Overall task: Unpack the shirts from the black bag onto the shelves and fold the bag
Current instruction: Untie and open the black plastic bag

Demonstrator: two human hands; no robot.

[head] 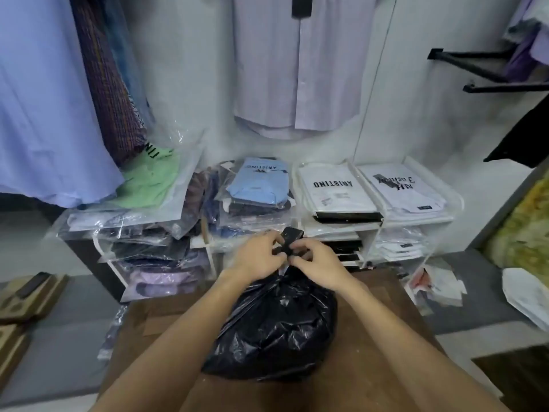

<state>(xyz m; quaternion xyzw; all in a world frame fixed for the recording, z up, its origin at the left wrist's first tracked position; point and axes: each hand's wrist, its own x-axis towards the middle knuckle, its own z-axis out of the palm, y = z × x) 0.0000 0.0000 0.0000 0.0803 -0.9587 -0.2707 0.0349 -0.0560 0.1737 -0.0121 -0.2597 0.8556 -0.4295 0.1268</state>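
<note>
Two hands are closed on the tied neck of the glossy black plastic bag (273, 325), which is set, full and rounded, on the brown wooden counter (383, 352) directly in front of the white shelves (371, 230) stacked with packaged shirts. The knot (292, 242) is pinched by the left hand (258, 254) from one side and by the right hand (315, 264) from the other, fingertips curled tightly into the twisted plastic. The step in hand is judged to be the untying of the bag, with nothing yet unpacked. It is best done by one strand being held steady while the loop is worked loose, rather than both ends being pulled apart, which would tighten the knot. The thin film should be eased, not torn, since the bag is to be folded afterwards.
</note>
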